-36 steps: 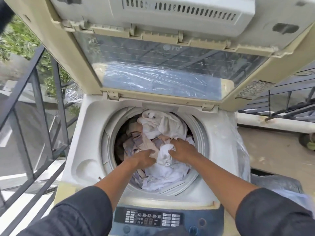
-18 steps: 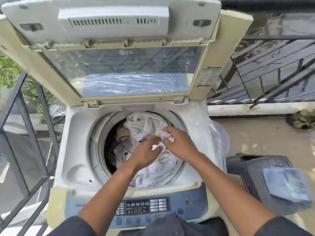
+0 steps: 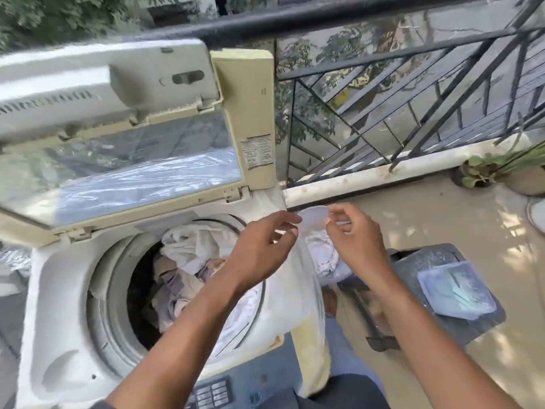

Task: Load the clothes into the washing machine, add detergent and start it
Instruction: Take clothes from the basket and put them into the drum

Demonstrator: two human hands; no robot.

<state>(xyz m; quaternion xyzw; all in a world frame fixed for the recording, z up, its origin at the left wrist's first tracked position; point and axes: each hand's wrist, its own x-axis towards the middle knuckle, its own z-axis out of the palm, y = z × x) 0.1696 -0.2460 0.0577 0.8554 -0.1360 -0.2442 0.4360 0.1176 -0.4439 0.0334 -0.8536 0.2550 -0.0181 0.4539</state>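
My left hand [image 3: 259, 249] and right hand [image 3: 358, 240] have left the clothes [image 3: 188, 255] in the drum — both now hover loosely curled, empty, beside the washing machine [image 3: 59, 290].

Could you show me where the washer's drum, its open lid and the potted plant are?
drum [image 3: 118, 305]: head view, on its grey inner rim.
open lid [image 3: 141, 160]: head view, on its clear window.
potted plant [image 3: 483, 169]: head view, on its leaves.

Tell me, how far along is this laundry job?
Clothes already fill the drum of the washing machine, whose lid stands open. Both hands, left hand and right hand, are raised beside the machine, seemingly empty. Detergent, closing the lid and starting remain.
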